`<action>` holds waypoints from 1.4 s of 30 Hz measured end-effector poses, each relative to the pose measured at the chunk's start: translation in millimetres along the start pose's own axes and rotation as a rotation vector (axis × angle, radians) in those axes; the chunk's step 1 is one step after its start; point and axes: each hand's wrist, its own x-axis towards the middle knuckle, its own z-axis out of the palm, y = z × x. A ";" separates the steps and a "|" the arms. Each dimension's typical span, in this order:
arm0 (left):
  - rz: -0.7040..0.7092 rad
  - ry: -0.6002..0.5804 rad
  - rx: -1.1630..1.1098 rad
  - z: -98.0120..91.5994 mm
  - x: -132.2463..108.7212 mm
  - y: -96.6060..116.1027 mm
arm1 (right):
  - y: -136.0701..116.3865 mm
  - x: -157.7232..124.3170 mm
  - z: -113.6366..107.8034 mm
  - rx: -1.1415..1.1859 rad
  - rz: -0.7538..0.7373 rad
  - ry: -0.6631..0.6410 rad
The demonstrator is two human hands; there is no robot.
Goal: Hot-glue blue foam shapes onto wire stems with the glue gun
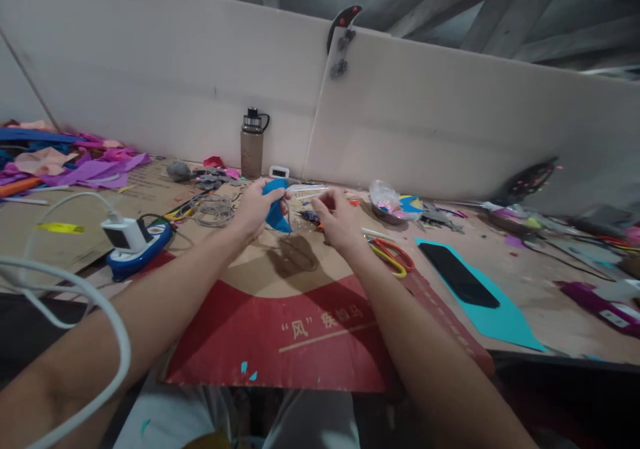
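My left hand is closed round a folded blue piece that it holds a little above the cardboard. A thin thread or wire hangs from that piece. My right hand hovers just to the right, its fingers pinched together over small beads on the table; what it pinches is too small to make out. A white glue-gun-like tool lies just behind both hands.
Red-and-yellow scissors lie right of my right hand. A black phone rests on a teal sheet. A power strip with charger sits left, a bottle stands by the white wall, and pink and purple scraps pile up far left.
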 end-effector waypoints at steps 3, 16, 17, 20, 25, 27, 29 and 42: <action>0.048 -0.021 0.105 0.2 -0.9 -5.8 | -16.8 -0.9 23.4 0.348 0.159 -0.156; -0.037 0.000 -0.050 2.5 0.3 -7.9 | -14.4 -6.0 29.5 0.540 0.265 -0.257; -0.051 -0.007 -0.073 2.6 0.1 -7.6 | -13.1 -5.6 29.1 0.472 0.221 -0.217; -0.091 -0.048 -0.114 2.6 -0.2 -8.3 | -9.0 -3.6 26.4 0.246 0.094 -0.065; -0.132 -0.061 -0.109 4.2 -1.0 -8.6 | -8.3 -3.8 26.3 0.301 0.045 -0.031; -0.137 -0.057 -0.101 5.0 -1.4 -7.6 | -8.5 -5.3 28.3 0.380 0.066 -0.054; -0.138 -0.043 -0.093 5.6 -1.7 -6.4 | -7.9 -7.0 29.2 0.344 0.050 -0.061; -0.040 0.021 0.176 7.9 -9.2 -4.7 | -21.7 -20.0 10.0 -0.522 -0.383 -0.071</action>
